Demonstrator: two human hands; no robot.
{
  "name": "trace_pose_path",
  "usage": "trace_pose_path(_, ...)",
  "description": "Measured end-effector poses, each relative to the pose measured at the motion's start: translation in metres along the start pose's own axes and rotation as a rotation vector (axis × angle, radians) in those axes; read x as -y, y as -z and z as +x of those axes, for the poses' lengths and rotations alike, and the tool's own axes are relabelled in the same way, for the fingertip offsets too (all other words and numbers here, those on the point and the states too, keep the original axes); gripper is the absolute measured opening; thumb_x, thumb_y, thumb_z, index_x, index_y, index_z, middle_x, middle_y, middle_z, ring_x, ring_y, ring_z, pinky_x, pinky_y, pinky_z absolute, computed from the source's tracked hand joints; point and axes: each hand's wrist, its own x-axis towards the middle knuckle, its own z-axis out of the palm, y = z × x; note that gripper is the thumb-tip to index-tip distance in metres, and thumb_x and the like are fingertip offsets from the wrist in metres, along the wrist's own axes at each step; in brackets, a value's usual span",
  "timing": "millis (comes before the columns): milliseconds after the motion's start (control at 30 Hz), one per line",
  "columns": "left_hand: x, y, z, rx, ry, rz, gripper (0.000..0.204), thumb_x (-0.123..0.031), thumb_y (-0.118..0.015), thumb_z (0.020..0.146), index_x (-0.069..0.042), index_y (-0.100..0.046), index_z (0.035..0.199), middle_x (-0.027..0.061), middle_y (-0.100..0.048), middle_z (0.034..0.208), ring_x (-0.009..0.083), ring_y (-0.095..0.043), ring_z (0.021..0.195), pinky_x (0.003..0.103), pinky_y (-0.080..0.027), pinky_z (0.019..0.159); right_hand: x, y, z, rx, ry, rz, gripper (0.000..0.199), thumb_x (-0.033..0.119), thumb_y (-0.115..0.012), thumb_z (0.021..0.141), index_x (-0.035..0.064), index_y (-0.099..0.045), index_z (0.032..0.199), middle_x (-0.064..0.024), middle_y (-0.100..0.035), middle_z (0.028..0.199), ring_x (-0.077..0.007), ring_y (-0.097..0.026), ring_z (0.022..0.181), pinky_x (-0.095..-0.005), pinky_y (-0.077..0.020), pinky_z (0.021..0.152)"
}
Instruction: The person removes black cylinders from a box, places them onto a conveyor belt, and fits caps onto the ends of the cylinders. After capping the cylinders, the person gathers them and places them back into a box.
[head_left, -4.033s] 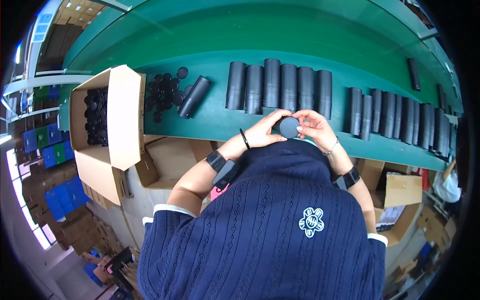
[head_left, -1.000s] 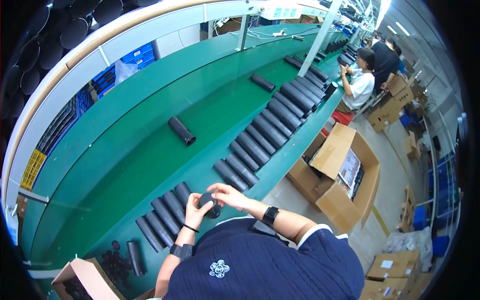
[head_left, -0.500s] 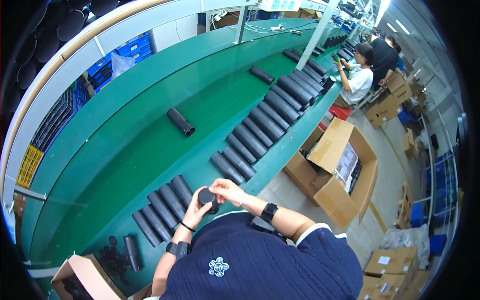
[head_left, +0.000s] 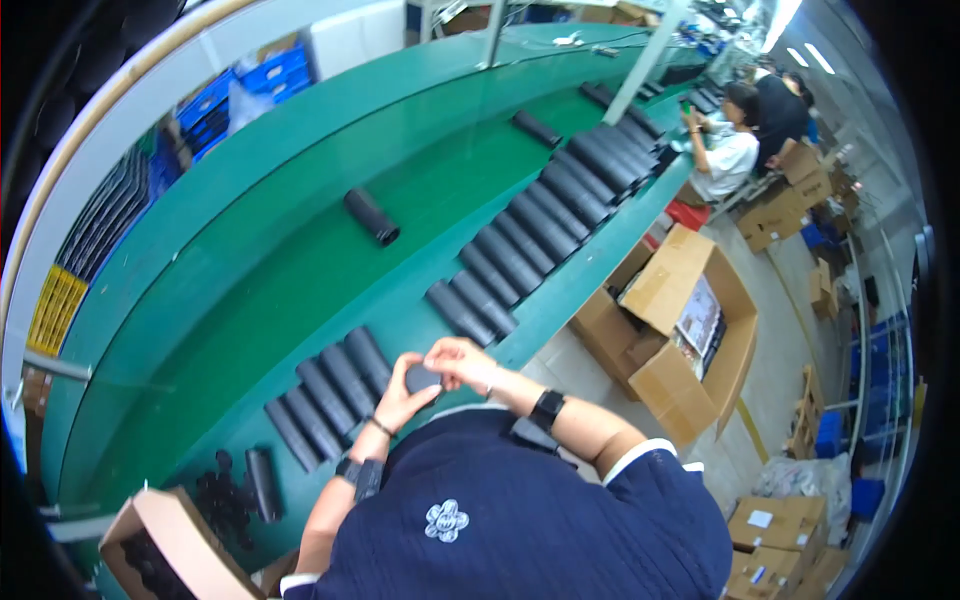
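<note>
A black cylinder (head_left: 423,379) is held in front of my chest with its flat round end facing up. My left hand (head_left: 398,402) wraps around its side, thumb and fingers curved about it. Closed at the far rim, my right hand (head_left: 459,362) pinches the cylinder's edge; its fingertips partly hide that rim. Left of my hands lies a group of black tubes (head_left: 330,385) side by side on the green bench (head_left: 385,305). Beyond them, a pair of similar tubes (head_left: 470,308) begins a longer row (head_left: 540,232) running away to the right.
One tube (head_left: 372,217) lies on the green belt (head_left: 300,270), another (head_left: 537,128) farther along. At lower left are black discs (head_left: 225,495), a tube (head_left: 263,484) and an open carton (head_left: 170,540). A large open carton (head_left: 655,375) stands right. A co-worker (head_left: 728,150) sits farther down.
My view has shifted slightly. Both hands have risen a little with the cylinder, and the right fingers now cover more of its rim. The tubes on the bench keep their arrangement.
</note>
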Motion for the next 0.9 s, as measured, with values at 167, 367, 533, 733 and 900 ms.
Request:
trace_pose_path(167, -0.02, 0.004, 0.019, -0.078, -0.045, -0.126, 0.063, -0.011, -0.079, 0.071, -0.006, -0.043, 0.123, 0.0032, -0.054, 0.103, 0.0117, -0.052, 0.097, 0.029, -0.046, 0.085, 0.016, 0.022, 0.0, -0.067, 0.074, 0.131, 0.023, 0.014, -0.058, 0.087, 0.0052, -0.057, 0.109, -0.002, -0.059, 0.079, -0.0133, -0.06, 0.073, -0.0259, -0.0484, 0.066)
trace_pose_path(367, -0.029, 0.01, 0.014, -0.129, -0.084, -0.285, 0.054, -0.009, -0.079, 0.07, -0.007, -0.05, 0.115, 0.0049, -0.058, 0.111, 0.0147, -0.054, 0.105, 0.033, -0.045, 0.092, -0.013, 0.029, 0.004, 0.228, 0.105, -0.297, 0.076, 0.016, -0.078, 0.069, 0.007, -0.04, 0.134, -0.0077, -0.049, 0.128, -0.0193, -0.039, 0.126, -0.0411, -0.034, 0.101)
trace_pose_path(533, -0.047, 0.017, 0.004, -0.118, -0.139, -0.149, 0.057, -0.014, -0.082, 0.066, -0.006, -0.052, 0.114, 0.0071, -0.059, 0.111, 0.0177, -0.055, 0.106, 0.033, -0.045, 0.092, -0.028, 0.015, 0.015, 0.231, 0.068, -0.313, 0.074, 0.01, -0.077, 0.07, 0.0031, -0.04, 0.134, -0.0076, -0.052, 0.125, -0.0182, -0.049, 0.115, -0.0327, -0.0386, 0.099)
trace_pose_path(733, -0.057, 0.011, 0.002, -0.089, -0.247, 0.176, 0.061, -0.012, -0.085, 0.058, -0.005, -0.057, 0.111, 0.0109, -0.06, 0.111, 0.023, -0.058, 0.105, 0.035, -0.046, 0.091, -0.041, 0.016, 0.03, 0.18, 0.133, -0.51, 0.059, 0.005, -0.072, 0.073, 0.0037, -0.046, 0.126, -0.0079, -0.055, 0.121, -0.0166, -0.051, 0.11, -0.0312, -0.0413, 0.096)
trace_pose_path(900, -0.043, 0.032, 0.008, -0.112, -0.342, -0.076, 0.063, -0.01, -0.081, 0.065, -0.007, -0.05, 0.12, 0.0101, -0.053, 0.122, 0.0215, -0.049, 0.117, 0.035, -0.04, 0.099, -0.028, 0.018, 0.03, 0.159, 0.392, -0.669, 0.064, 0.02, -0.077, 0.067, 0.0026, -0.048, 0.121, -0.0131, -0.052, 0.117, -0.0233, -0.05, 0.112, -0.0348, -0.0401, 0.096)
